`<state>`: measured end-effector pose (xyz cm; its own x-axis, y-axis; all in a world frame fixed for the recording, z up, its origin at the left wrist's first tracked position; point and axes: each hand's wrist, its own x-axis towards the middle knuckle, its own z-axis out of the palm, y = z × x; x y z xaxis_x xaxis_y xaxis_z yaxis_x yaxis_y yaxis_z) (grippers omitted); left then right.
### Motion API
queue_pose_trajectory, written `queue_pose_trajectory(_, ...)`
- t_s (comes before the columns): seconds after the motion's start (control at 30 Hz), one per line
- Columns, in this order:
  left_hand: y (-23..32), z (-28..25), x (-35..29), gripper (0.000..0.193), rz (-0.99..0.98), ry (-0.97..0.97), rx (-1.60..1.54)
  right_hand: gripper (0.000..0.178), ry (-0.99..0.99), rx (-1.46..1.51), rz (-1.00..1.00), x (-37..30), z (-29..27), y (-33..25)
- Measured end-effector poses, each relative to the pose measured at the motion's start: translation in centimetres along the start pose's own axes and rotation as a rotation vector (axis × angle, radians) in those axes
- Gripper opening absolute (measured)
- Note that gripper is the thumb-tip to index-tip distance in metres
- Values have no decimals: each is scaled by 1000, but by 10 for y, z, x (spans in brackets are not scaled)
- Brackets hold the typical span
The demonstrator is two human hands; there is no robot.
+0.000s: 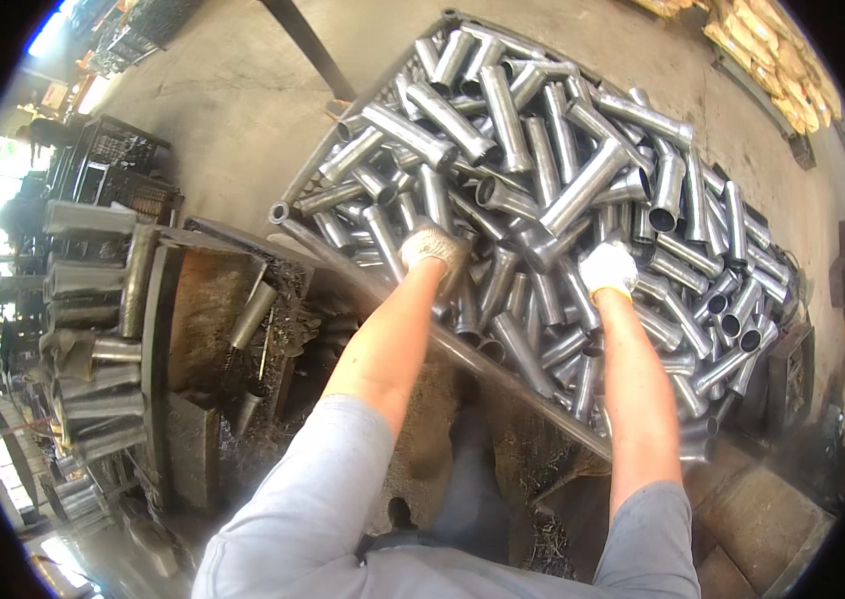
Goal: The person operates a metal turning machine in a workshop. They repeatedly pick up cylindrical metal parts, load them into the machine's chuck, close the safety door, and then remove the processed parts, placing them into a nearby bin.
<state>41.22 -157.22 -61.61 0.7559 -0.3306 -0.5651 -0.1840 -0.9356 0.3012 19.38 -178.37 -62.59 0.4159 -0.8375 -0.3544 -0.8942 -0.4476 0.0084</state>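
Note:
Shiny metal tubes (510, 120), many with one flared end, lie in a jumbled heap inside a large metal-framed bin (482, 371) in front of me. My left hand (429, 248), in a soiled pale glove, is down among the tubes on the heap's near left side. Its fingers curl over a metal tube (457, 272) and are partly hidden. Farther right, my right hand (609, 268) wears a white glove and rests low in the heap. The fingers there look curled in between tubes; what they grip, if anything, is hidden.
On the left, more tubes (98, 314) are stacked beside a rusty, dirty metal workstation (205, 319). The bin's near rail crosses just in front of my body. Yellowish sacks (777, 60) are piled at the far right. A brown metal plate (767, 519) lies lower right.

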Motion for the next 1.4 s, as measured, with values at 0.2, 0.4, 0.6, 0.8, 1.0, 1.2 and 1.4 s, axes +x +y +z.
queue_pose_trajectory(0.2,-121,-92,-142,65,119,-359,-364,52,-220,694,-51,-46,-20,32)
queue_pose_trajectory(0.4,-350,-63,-449,59,-45,365,-624,74,-525,1560,-383,-314,-17,35)
queue_pose_trajectory(0.6,-588,47,-707,50,-702,878,-785,51,-510,988,-761,-557,-10,-124)
queue_pose_trajectory(0.8,-756,72,-914,47,-882,1234,-328,44,-591,813,-1319,-791,-63,-264)
queue_pose_trajectory(1.0,-816,-44,-972,49,-716,1495,-852,33,-1257,786,-1597,-982,-17,-350)
queue_pose_trajectory(1.2,-869,-138,-893,45,-344,1510,-802,52,-808,559,-1702,-1057,84,-417)
queue_pose_trajectory(1.4,-888,-178,-863,63,-402,1201,-941,64,-547,203,-2008,-1050,34,-447)
